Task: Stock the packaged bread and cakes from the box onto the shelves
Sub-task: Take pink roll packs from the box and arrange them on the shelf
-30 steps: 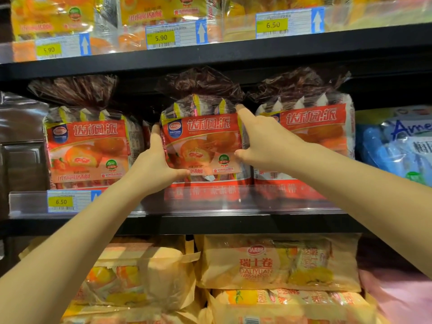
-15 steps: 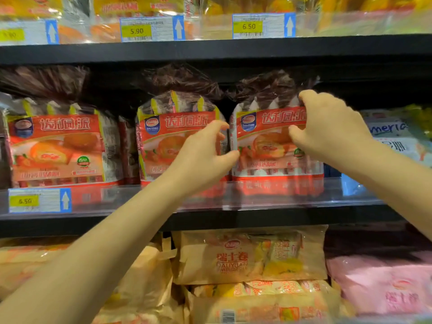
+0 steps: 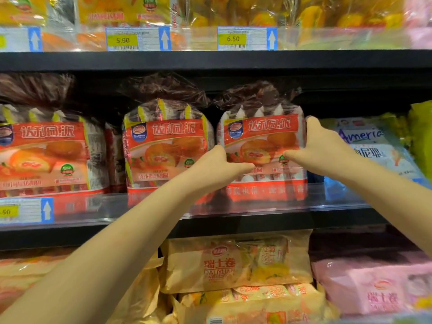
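From the head view, the left hand [image 3: 219, 164] and right hand [image 3: 323, 146] each form a grip on opposite sides of the red cake pack [image 3: 261, 146], standing on the middle shelf [image 3: 233, 220]. To do it well, I'd square it gently, label outward, beside its neighbouring pack [image 3: 163, 148] left of the grip. Its crinkly, glossy film looks soft and yielding.
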A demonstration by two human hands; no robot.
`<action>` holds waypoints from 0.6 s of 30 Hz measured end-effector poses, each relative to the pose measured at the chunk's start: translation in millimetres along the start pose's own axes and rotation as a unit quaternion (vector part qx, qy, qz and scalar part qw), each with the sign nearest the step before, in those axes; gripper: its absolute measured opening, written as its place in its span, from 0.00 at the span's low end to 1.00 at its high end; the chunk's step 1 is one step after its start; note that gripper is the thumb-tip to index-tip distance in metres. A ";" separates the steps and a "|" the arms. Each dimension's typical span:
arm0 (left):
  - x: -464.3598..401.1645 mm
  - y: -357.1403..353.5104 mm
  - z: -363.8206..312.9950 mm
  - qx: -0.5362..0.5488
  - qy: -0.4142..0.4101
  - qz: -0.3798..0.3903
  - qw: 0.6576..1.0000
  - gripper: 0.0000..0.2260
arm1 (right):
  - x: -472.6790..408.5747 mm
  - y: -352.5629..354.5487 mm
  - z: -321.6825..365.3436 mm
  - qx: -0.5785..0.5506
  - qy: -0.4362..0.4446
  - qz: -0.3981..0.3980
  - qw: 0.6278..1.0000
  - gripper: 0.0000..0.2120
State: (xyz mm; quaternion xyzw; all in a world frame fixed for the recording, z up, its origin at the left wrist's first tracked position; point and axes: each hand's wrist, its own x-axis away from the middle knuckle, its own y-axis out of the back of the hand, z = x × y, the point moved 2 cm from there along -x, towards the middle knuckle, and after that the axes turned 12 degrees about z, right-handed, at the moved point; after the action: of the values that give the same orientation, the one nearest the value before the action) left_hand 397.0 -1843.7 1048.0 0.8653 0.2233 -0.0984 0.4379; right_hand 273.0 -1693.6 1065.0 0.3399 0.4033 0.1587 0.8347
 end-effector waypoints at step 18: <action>37.0 34.4 18.9 -0.229 -0.124 -0.234 0.937 0.16 | -0.9 -4.7 -9.1 -0.045 0.004 0.004 0.999 0.43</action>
State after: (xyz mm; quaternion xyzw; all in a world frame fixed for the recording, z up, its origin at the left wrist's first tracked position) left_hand 446.4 -1865.5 1047.8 0.6459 0.3796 -0.2509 0.6130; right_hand 265.2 -1693.5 1058.2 0.3029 0.3977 0.1817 0.8468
